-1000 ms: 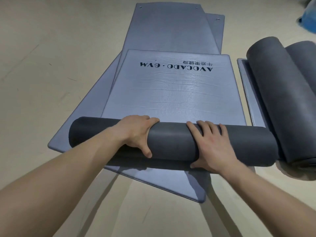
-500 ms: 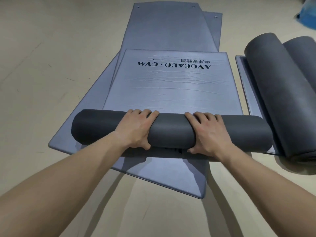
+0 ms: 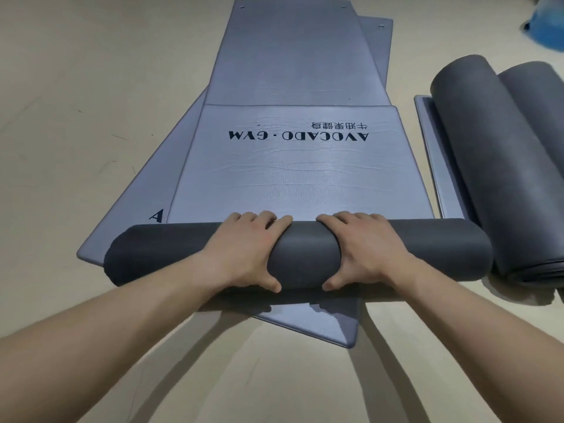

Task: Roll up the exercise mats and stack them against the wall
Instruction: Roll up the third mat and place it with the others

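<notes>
A grey-blue exercise mat [image 3: 290, 175] printed "AVOCADO · GYM" lies flat on the floor in front of me, its near end wound into a dark grey roll [image 3: 305, 254] lying crosswise. My left hand [image 3: 244, 248] and my right hand [image 3: 363, 248] grip the roll side by side near its middle, fingers curled over the far side and thumbs on the near side. Under this mat lie other flat mats [image 3: 293, 53], one skewed so a corner [image 3: 335, 328] sticks out towards me.
Two rolled mats [image 3: 488, 160] lie lengthwise at the right, on top of a flat mat [image 3: 433, 154]; the near roll's right end comes close to them. A blue object [image 3: 549, 22] sits at the top right corner. Beige floor [image 3: 76, 117] surrounds everything.
Both hands have pushed the roll away from me, so it is thicker and less flat mat shows before the printed lettering. The hands moved closer together on the roll.
</notes>
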### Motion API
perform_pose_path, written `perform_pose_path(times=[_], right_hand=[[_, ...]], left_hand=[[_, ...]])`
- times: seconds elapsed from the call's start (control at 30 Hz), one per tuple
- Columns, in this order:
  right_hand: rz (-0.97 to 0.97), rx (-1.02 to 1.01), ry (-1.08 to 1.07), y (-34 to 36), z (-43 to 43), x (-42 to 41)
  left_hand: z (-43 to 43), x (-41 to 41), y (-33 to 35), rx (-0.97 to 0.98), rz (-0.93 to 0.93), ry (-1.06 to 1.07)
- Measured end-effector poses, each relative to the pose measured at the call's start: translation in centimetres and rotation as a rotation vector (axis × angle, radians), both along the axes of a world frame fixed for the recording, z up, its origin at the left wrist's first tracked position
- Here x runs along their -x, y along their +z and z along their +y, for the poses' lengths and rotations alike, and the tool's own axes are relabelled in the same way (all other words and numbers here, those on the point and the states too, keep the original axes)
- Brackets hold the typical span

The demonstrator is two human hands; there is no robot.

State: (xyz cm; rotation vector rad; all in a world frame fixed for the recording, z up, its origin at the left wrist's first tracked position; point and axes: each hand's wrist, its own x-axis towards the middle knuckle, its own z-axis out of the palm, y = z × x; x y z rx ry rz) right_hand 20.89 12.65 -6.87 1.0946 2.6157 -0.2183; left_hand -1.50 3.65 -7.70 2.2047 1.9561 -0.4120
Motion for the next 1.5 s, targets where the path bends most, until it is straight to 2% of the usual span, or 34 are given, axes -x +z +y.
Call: perform_pose_path(times=[0.03,0.1,0.17,0.27,0.33,0.47,0.5,0.57,0.67,0.73,0.8,0.93,1.1,1.17,1.23,1.3,1.4,1.5], right_hand=[[0.0,0.062,-0.009,0.7,1.0,0.5],[0.0,0.085,0.001,1.1,1.9,1.1],[0.015,-0.046,-0.003,0.7,1.6,0.9],[0.016,-0.281,-0.04,-1.3,-0.6,-1.3],[0.002,-0.302,-0.008,-1.9,-0.3,-1.9],[0.018,-0.131,0.003,0.6,4.9,0.1],[0.004,-0.09,-0.001,0.8,5.7,0.5],[-0.012,-0.133,-0.048,-0.1,6.0,0.8],[0.061,-0.317,-0.079,-2.5,4.1,0.2],[0.063,-0.326,-0.054,-1.8,4.5,0.5],[0.009,-0.23,-0.053,0.0,5.4,0.9],[-0.044,0.03,-0.057,1.0,3.5,0.3],[0.059,-0.246,-0.071,-2.5,-0.9,-1.7],[0.058,-0.226,-0.055,-2.7,0.0,-1.6],[0.052,-0.14,-0.047,-1.4,2.3,-0.9],[0.024,-0.035,-0.039,0.0,4.6,0.0],[0.053,-0.076,-0.057,0.0,5.2,0.2],[0.091,-0.274,-0.077,-2.4,2.2,-0.9]], left_hand=[[-1.0,-1.1,-0.5,-0.088,0.053,0.003],[-1.2,-1.7,-1.0,-0.142,0.072,0.027],[0.4,-0.4,-0.6,-0.099,0.002,0.02],[3.8,1.6,1.4,0.066,-0.159,0.034],[4.6,1.6,1.5,0.088,-0.151,0.046],[2.2,0.2,-0.8,-0.197,0.083,0.074],[1.9,0.2,-1.3,-0.236,0.113,0.078],[2.8,1.0,-1.6,-0.255,0.097,0.082],[4.6,1.9,-1.0,-0.209,0.041,0.062],[5.4,2.0,-0.3,-0.18,0.019,0.058],[6.0,2.2,0.7,-0.083,-0.042,0.063],[5.6,3.2,2.0,0.257,-0.207,0.08],[6.2,3.5,2.0,0.326,-0.28,0.105],[5.5,3.0,1.8,0.192,-0.161,0.066],[3.5,1.3,0.6,-0.071,0.041,0.046],[1.8,-0.3,-0.8,-0.185,0.137,0.064],[3.3,0.6,-1.0,-0.193,0.076,0.057],[5.4,2.1,0.0,-0.148,-0.022,0.041]])
